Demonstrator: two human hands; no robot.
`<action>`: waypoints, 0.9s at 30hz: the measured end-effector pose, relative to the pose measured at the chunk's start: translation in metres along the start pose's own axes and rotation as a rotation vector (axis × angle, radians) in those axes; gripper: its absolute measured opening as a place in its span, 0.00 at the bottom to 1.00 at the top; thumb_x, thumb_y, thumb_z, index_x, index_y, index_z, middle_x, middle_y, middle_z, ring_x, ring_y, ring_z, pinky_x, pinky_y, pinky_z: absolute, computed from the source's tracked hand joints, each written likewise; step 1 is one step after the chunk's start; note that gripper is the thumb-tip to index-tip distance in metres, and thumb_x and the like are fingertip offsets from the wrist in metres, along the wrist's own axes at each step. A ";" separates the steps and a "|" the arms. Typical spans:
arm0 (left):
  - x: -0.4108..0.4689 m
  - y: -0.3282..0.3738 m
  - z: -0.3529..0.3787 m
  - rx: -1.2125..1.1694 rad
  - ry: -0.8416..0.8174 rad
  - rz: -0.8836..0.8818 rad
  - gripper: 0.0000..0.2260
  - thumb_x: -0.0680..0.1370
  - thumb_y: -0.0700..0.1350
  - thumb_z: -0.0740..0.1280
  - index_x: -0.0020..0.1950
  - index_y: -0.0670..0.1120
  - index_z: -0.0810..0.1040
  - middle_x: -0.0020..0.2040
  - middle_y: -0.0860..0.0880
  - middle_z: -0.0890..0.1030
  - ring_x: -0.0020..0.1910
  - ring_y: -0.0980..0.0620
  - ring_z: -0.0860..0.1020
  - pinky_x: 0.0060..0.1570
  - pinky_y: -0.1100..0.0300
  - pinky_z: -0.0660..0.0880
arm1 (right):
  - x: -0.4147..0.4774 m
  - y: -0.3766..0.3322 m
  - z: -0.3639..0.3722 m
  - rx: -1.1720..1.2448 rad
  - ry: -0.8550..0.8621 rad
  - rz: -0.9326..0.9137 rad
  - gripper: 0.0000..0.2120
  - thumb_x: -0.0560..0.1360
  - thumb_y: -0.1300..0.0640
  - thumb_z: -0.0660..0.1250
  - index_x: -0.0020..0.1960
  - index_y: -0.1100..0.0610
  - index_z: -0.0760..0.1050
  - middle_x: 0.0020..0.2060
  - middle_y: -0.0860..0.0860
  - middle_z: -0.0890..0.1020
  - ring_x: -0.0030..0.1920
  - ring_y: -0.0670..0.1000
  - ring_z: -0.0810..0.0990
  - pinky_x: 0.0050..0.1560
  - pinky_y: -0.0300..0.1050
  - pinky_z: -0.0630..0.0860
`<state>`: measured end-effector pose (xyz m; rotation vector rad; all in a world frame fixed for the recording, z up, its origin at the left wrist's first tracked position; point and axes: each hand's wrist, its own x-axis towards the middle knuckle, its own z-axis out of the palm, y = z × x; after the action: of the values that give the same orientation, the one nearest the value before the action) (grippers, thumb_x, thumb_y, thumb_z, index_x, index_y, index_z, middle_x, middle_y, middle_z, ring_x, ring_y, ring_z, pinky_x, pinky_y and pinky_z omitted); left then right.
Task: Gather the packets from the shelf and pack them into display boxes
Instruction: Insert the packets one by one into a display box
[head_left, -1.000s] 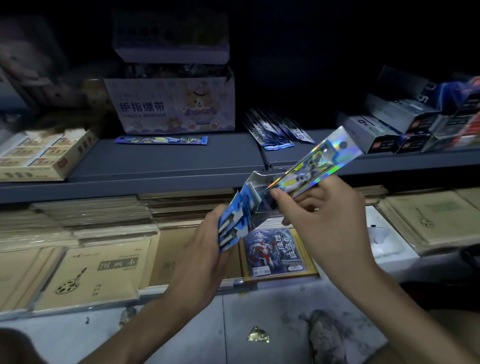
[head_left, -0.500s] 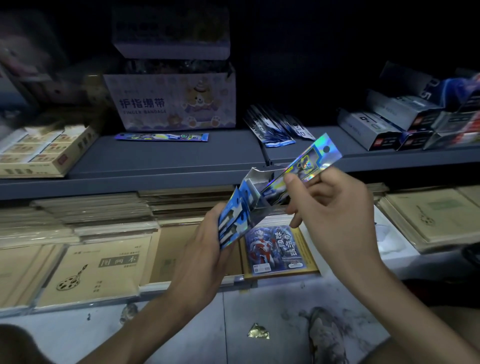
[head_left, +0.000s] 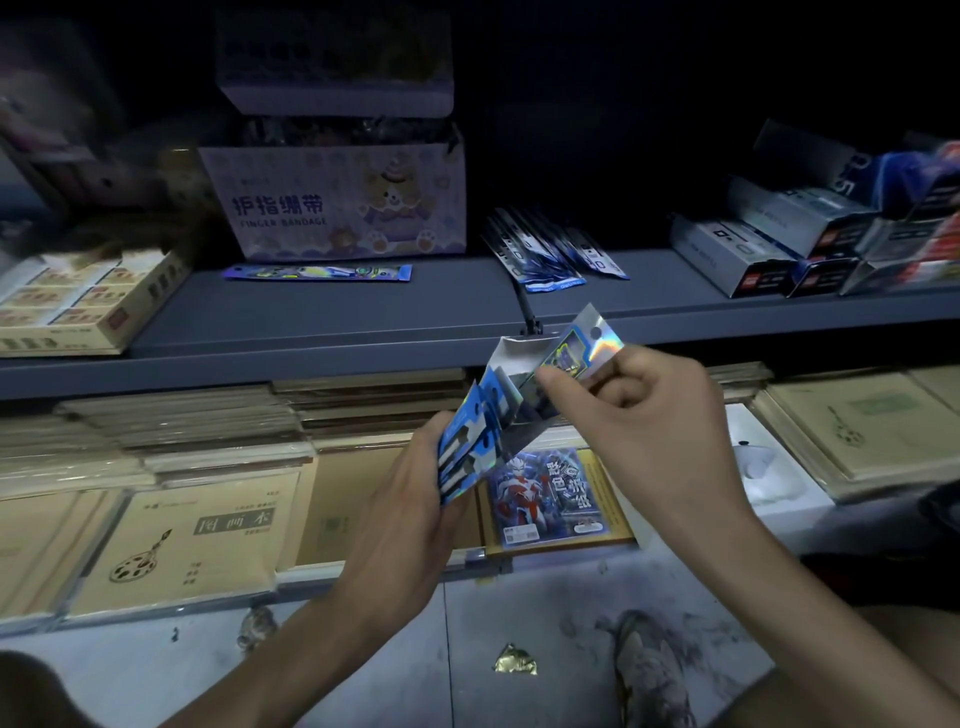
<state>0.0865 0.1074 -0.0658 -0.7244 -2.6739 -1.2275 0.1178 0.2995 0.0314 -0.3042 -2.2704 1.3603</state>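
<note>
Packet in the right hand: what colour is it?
The long foil packet is holographic silver with blue print; head view.

A holographic packet (head_left: 584, 343) is sticking out of the tilted, open display box (head_left: 514, 364); blue packets (head_left: 550, 249) are lying fanned on the shelf (head_left: 363, 312).

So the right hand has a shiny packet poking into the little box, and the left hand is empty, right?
Not quite. The left hand is not empty: it holds the little box. The rest is right: the right hand pinches the shiny packet, which pokes into that box. The head view shows it.
</note>
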 end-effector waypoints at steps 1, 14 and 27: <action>0.000 0.001 0.000 -0.003 -0.004 -0.001 0.27 0.84 0.47 0.64 0.69 0.72 0.52 0.63 0.60 0.76 0.55 0.57 0.78 0.49 0.51 0.80 | 0.000 -0.001 -0.002 0.025 0.002 -0.017 0.20 0.74 0.47 0.77 0.31 0.55 0.74 0.20 0.50 0.73 0.25 0.47 0.67 0.31 0.43 0.69; -0.001 0.001 0.003 -0.063 -0.014 0.004 0.26 0.84 0.50 0.63 0.67 0.76 0.52 0.64 0.60 0.76 0.56 0.61 0.77 0.49 0.66 0.77 | -0.001 0.005 0.005 -0.160 -0.033 -0.132 0.20 0.75 0.48 0.75 0.32 0.60 0.75 0.21 0.51 0.68 0.27 0.52 0.63 0.29 0.48 0.64; -0.001 0.002 0.004 -0.028 -0.011 0.004 0.28 0.84 0.46 0.64 0.65 0.75 0.52 0.61 0.59 0.76 0.54 0.60 0.78 0.46 0.59 0.80 | -0.003 0.009 0.011 -0.070 -0.078 -0.032 0.21 0.76 0.50 0.76 0.29 0.59 0.78 0.20 0.54 0.71 0.26 0.47 0.63 0.30 0.46 0.66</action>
<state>0.0891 0.1112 -0.0677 -0.7421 -2.6679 -1.2664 0.1147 0.2941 0.0188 -0.2402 -2.3807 1.2998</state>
